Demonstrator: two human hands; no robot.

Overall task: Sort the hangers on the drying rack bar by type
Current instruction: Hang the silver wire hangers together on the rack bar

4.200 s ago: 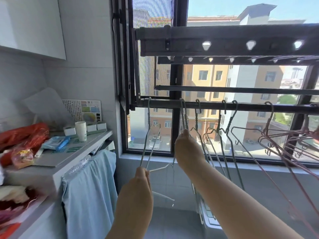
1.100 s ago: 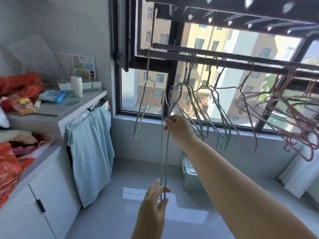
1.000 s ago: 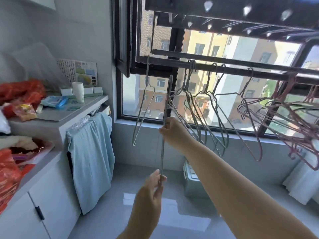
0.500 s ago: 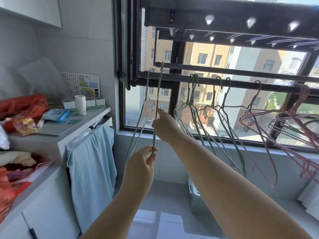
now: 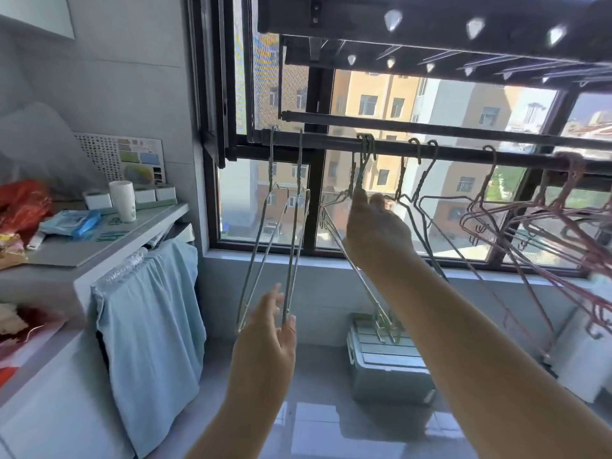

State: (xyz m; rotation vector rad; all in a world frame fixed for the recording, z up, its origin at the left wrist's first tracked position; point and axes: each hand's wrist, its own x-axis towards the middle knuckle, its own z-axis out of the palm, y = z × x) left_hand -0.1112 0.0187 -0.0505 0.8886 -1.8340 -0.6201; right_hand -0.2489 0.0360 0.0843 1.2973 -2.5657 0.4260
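Observation:
A dark drying rack bar (image 5: 463,154) crosses the window. Two green wire hangers (image 5: 291,233) hang side by side at its left end. My left hand (image 5: 265,332) is below them with fingers spread, and the right one's low end lies loosely between thumb and fingers. My right hand (image 5: 377,226) is open, its fingertips at the necks of a bunch of green hangers (image 5: 366,150) hooked further right. More green hangers (image 5: 427,180) follow, then several tangled pink hangers (image 5: 546,223) at the far right.
A counter (image 5: 99,246) on the left carries a white cup (image 5: 122,200), boxes and red bags, with a blue cloth (image 5: 149,309) hanging off it. A grey crate (image 5: 387,362) stands on the floor under the window. An upper rack beam (image 5: 430,24) runs overhead.
The green hanger held by both hands now hangs on the bar beside the leftmost one. My right hand let go and moved right to the bunch. My left hand's pinch opened.

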